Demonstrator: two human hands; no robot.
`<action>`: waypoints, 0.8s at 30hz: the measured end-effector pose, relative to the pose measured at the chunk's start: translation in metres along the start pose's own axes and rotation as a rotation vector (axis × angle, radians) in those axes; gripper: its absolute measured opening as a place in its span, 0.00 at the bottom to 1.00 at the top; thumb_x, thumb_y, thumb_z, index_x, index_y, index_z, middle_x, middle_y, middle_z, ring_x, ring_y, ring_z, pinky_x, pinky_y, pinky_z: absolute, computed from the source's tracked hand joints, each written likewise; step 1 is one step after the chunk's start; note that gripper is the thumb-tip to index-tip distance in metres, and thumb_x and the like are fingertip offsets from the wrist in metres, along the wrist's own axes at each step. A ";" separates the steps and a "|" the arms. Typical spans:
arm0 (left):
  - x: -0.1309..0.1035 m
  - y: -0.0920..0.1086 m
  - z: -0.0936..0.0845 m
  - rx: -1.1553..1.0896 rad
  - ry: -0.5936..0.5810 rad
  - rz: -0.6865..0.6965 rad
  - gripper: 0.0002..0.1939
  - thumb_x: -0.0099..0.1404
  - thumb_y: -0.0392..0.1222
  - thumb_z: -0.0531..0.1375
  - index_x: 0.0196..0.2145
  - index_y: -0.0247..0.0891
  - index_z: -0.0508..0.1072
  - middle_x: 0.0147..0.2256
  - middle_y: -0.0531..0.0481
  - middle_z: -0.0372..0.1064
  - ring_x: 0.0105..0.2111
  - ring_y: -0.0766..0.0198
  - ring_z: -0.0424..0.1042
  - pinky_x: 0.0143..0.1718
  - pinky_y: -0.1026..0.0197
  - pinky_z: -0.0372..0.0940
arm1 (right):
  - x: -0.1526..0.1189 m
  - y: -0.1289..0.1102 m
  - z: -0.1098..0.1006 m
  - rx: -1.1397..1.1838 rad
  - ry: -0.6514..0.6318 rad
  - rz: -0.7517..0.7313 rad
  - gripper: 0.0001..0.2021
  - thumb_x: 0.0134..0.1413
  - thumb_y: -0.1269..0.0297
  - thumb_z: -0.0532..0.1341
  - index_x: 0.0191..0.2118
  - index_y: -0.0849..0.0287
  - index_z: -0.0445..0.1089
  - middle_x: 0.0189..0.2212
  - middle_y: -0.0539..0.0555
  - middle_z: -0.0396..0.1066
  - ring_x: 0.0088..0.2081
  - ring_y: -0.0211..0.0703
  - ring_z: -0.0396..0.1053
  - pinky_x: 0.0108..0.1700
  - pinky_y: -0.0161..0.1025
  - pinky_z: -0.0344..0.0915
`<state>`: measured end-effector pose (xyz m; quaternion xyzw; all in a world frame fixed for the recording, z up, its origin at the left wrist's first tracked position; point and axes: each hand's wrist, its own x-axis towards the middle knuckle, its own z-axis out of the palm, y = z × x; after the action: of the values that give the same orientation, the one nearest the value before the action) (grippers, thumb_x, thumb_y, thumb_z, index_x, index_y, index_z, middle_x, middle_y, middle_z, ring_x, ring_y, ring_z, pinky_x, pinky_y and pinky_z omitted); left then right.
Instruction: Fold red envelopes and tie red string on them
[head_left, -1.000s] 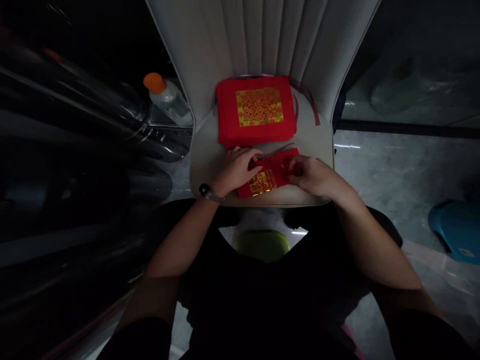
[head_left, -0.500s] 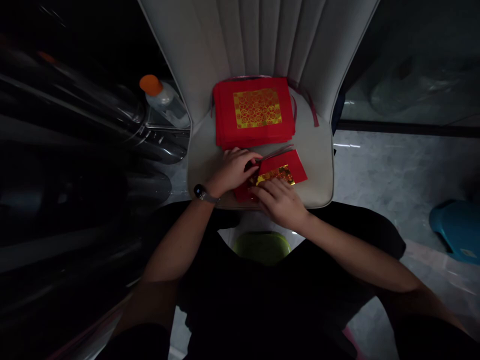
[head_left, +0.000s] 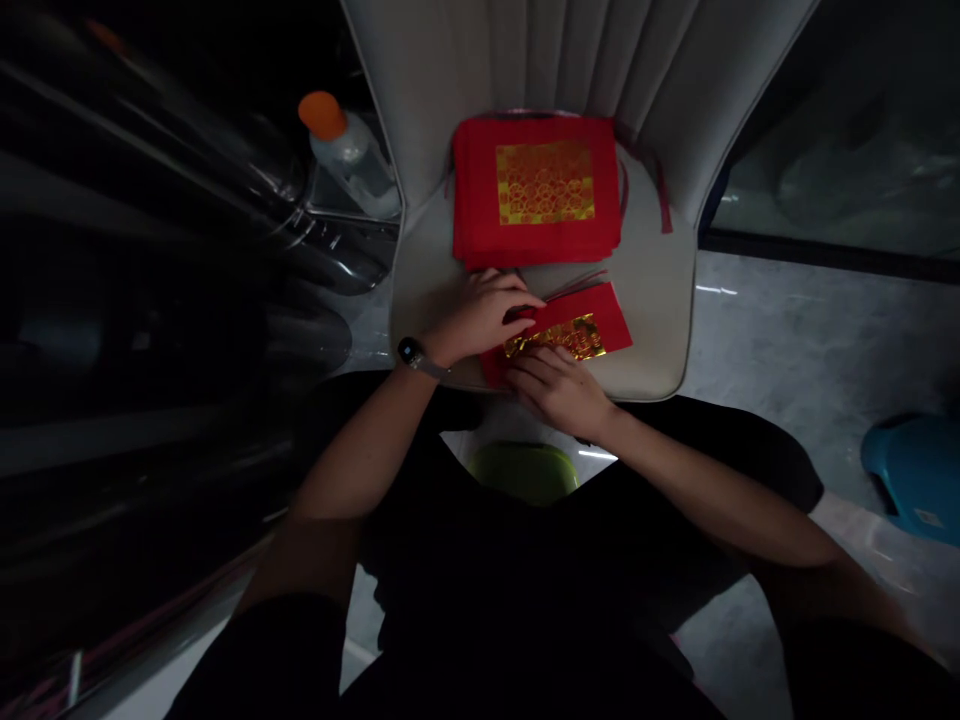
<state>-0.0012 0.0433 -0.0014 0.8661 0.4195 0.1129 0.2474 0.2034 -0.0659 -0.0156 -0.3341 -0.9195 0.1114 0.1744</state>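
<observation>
A small red paper piece with a gold foil panel lies slantwise on the seat's front part, thin dark cords along its far edge. My left hand, with a watch at the wrist, rests over its left end; thumb and fingers are stretched apart. My right hand has its fingers curled over the near edge, closed on the paper. Both hands partly hide the piece, so its left end cannot be made out fully. Behind it sits a stack of larger red pieces, the top one bearing a gold coin-like pattern.
The pale chair has a ribbed backrest, with a dark red cord at the right. To the left stands an orange-capped bottle beside shiny dark objects. A green object is below the seat; a blue one stands right.
The whole view has shifted slightly. More of the small piece's gold panel shows at its left, and my left thumb and fingers lie farther apart. My right hand stays at the near edge.
</observation>
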 end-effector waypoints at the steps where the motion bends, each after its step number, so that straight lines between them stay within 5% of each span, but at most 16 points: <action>1: -0.001 -0.001 0.001 0.001 -0.003 0.008 0.15 0.73 0.42 0.67 0.56 0.47 0.84 0.51 0.46 0.78 0.51 0.51 0.70 0.60 0.45 0.62 | 0.000 0.002 -0.002 0.016 -0.012 -0.015 0.12 0.74 0.67 0.62 0.56 0.60 0.79 0.52 0.60 0.83 0.52 0.55 0.73 0.55 0.51 0.66; 9: -0.012 0.002 0.006 -0.005 0.010 0.060 0.19 0.75 0.40 0.63 0.62 0.43 0.81 0.55 0.43 0.74 0.55 0.49 0.68 0.63 0.44 0.64 | -0.008 0.014 -0.006 0.132 0.025 -0.016 0.15 0.73 0.69 0.62 0.60 0.58 0.78 0.59 0.61 0.80 0.60 0.59 0.73 0.60 0.55 0.70; 13: -0.017 0.000 0.005 -0.059 0.052 0.051 0.23 0.76 0.35 0.58 0.66 0.41 0.75 0.57 0.42 0.73 0.58 0.50 0.69 0.65 0.44 0.64 | -0.011 0.022 -0.015 0.205 0.165 0.104 0.28 0.68 0.66 0.67 0.71 0.57 0.67 0.65 0.67 0.72 0.65 0.64 0.70 0.64 0.61 0.70; 18: -0.028 -0.002 -0.003 -0.078 0.119 -0.023 0.18 0.77 0.38 0.59 0.61 0.40 0.76 0.57 0.42 0.71 0.60 0.50 0.69 0.68 0.42 0.63 | -0.020 0.041 -0.029 0.446 0.306 0.383 0.30 0.68 0.60 0.67 0.72 0.53 0.61 0.58 0.62 0.75 0.57 0.56 0.77 0.60 0.55 0.77; 21: -0.041 0.003 -0.004 -0.077 0.114 -0.037 0.14 0.77 0.40 0.60 0.57 0.42 0.79 0.58 0.42 0.70 0.61 0.50 0.69 0.68 0.41 0.63 | -0.030 0.057 -0.041 0.507 0.288 0.473 0.40 0.63 0.54 0.71 0.75 0.52 0.57 0.60 0.62 0.73 0.57 0.57 0.78 0.58 0.55 0.79; 24: -0.054 0.011 -0.001 -0.069 0.075 -0.007 0.15 0.76 0.42 0.63 0.58 0.43 0.79 0.63 0.40 0.68 0.65 0.47 0.66 0.70 0.39 0.61 | -0.038 0.067 -0.056 0.437 0.175 0.352 0.41 0.57 0.52 0.76 0.72 0.52 0.65 0.65 0.65 0.71 0.65 0.62 0.73 0.66 0.60 0.73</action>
<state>-0.0274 -0.0046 0.0059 0.8506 0.4276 0.1588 0.2616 0.2916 -0.0352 0.0050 -0.4512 -0.7832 0.3062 0.2987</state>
